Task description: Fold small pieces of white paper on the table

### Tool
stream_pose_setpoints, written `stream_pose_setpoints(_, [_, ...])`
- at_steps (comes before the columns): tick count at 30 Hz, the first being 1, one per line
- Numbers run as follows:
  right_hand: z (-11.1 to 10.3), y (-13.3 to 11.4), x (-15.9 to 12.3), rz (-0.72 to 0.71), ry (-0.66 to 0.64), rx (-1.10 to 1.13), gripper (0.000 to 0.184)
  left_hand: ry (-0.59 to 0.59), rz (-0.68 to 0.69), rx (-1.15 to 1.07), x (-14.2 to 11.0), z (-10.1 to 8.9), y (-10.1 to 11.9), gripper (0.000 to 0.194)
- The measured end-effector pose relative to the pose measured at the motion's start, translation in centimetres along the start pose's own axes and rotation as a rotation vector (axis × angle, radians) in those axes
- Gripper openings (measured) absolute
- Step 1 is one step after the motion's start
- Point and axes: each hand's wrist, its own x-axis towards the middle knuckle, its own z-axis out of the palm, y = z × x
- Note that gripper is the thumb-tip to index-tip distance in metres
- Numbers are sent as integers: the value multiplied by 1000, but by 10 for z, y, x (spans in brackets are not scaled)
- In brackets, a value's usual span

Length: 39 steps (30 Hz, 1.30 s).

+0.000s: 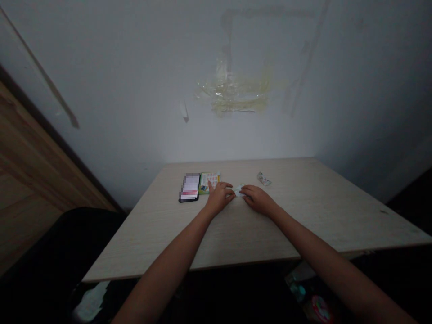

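left hand (pixel 219 198): grip looks closed, fingers against packet's 9 o'clock side (hold unclear)
packet (pixel 239 191): small, pale, between hands on desk (pixel 236 234)
right hand (pixel 258 200): same, at 3 o'clock
rest: card (pixel 209 177) and phone (pixel 189 187) at 10 o'clock, wrapper (pixel 263 179) at 1 o'clock

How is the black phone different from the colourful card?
The black smartphone has a dark edge and a blurred, glowing screen; the green-and-yellow printed card looks like paper. The smartphone is longer. A left-hand finger lies over the card, not the smartphone. Both lie flat on the pale wooden table.
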Motion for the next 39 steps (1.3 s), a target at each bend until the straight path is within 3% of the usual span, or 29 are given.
stream_pose_setpoints(5, [1, -1, -1, -78, -25, 1, 31, 0, -18, 2, 0, 0, 2, 14])
stream_pose_setpoints(17, [2, 1, 6, 67, -67, -34, 27, 10, -44, -6, 0, 2, 8, 13])
stream_pose_setpoints(30, [-8, 2, 6, 233, -51, -172, 28, -55, 104, 0, -5, -3, 10, 22])
stream_pose_setpoints(39, [-10, -1, 7, 257, -46, -174, 27, -51, 162, 86, -6, 1, 11, 29])
